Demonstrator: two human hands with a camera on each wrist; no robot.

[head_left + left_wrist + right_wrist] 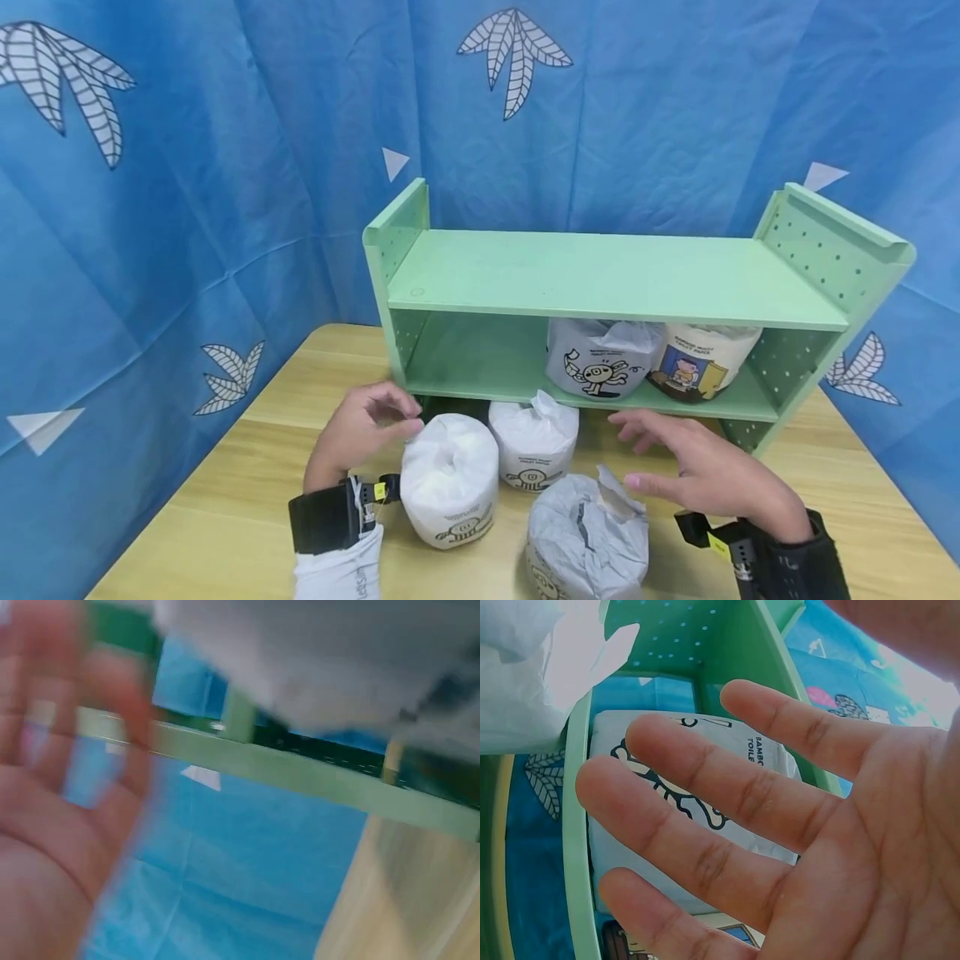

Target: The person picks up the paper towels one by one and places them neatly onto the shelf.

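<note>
My left hand is beside a white-wrapped toilet roll, its thumb tip close to the roll's top left edge and its fingers loosely bent around nothing. The left wrist view shows the hand blurred, with its palm exposed. My right hand hovers with spread fingers and holds nothing. Below and left of it, a grey-wrapped toilet roll stands on the table, with its wrapper twisted up on top. Another white-wrapped toilet roll stands behind, at the shelf's front edge. The right fingers partly cover a printed wrapper in the right wrist view.
A green two-tier shelf with perforated side panels stands at the back of the wooden table. On its lower board are a grey toilet roll and a cream roll with a cartoon print. Blue curtains hang behind.
</note>
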